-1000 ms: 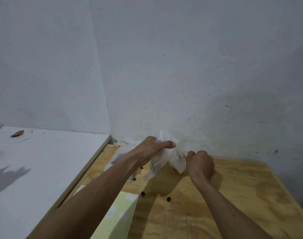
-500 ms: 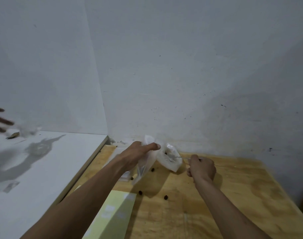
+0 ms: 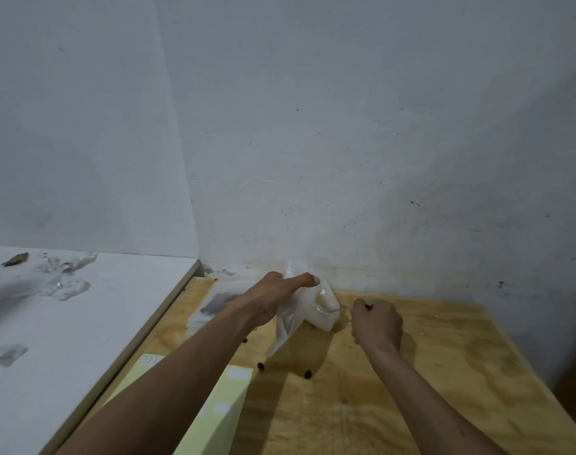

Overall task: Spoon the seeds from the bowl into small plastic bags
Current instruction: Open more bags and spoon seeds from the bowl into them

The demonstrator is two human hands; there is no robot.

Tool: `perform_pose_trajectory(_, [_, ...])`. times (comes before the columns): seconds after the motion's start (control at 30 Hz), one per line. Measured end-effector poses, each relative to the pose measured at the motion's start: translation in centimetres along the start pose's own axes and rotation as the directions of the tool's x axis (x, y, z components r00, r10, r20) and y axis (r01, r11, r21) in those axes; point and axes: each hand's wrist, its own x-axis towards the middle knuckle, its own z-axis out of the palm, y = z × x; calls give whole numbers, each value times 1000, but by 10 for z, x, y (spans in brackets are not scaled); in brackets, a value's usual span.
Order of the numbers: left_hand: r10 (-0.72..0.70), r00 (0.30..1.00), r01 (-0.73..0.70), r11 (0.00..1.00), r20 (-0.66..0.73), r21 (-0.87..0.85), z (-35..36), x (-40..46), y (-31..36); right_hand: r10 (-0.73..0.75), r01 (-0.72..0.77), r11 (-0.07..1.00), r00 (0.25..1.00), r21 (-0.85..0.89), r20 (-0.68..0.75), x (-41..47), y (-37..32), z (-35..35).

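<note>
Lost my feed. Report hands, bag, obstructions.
Left hand grips plastic bag. Right hand grips spoon, tip at bag. Loose seeds on wooden table. Bowl not visible.

The table (image 3: pixel 411 372) is bare wood with wavy grain and a dull, stained top. The small bag (image 3: pixel 290 320) is thin, see-through plastic, crinkly and a bit shiny. The side counter (image 3: pixel 83 323) is smooth and white. The wall (image 3: pixel 313 126) is matt, rough and speckled. The pale yellow sheet (image 3: pixel 221 405) looks like smooth paper.
</note>
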Motion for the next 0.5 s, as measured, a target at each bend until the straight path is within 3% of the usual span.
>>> perform_pose_trajectory(0.1, [6,1000,-5,1000,-25,28,1,-2,1,169,-171,976,985,134,24,2,2,-3])
perform_pose_trajectory(0.2, [2,999,1,999,-55,46,-4,-2,-2,227,-223,955,974,197,3,8,0,-14])
perform_pose_trajectory(0.37, [18,1000,-18,999,-4,49,-7,-3,-9,201,-193,959,979,207,-18,14,-11,-30])
perform_pose_trajectory(0.5, [119,993,-118,992,-19,46,-7,-14,-5,117,-109,974,993,198,-26,15,-28,-47])
